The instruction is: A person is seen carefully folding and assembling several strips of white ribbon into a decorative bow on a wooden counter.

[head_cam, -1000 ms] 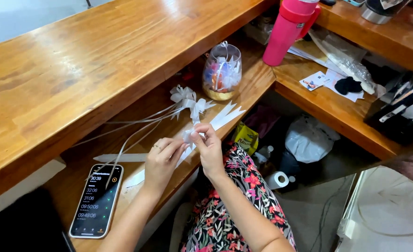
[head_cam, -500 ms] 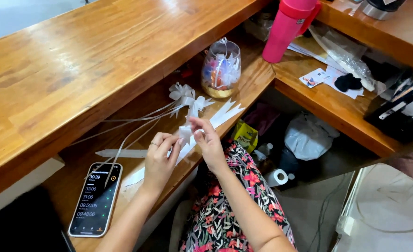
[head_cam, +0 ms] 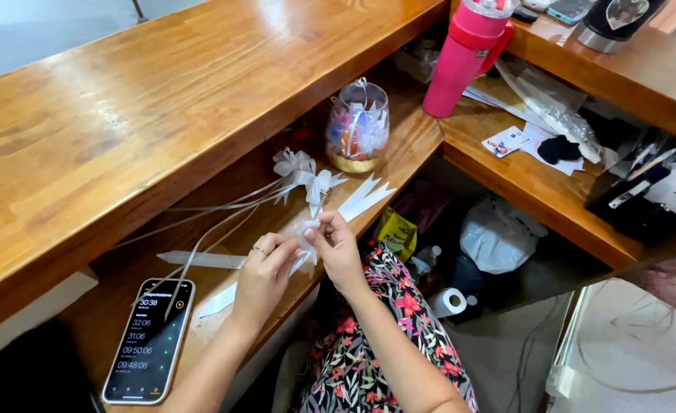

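Pinching a white ribbon piece (head_cam: 305, 227) between the fingertips of my left hand (head_cam: 265, 268) and my right hand (head_cam: 336, 246), I hold it just above the lower wooden shelf (head_cam: 406, 141). Nearer me, a black phone (head_cam: 149, 340) lies screen up. Beyond my hands sit a finished white bow (head_cam: 301, 170), then a clear ornament jar (head_cam: 358, 126). Farther right stand a pink tumbler (head_cam: 466, 57) and a small white card (head_cam: 504, 141).
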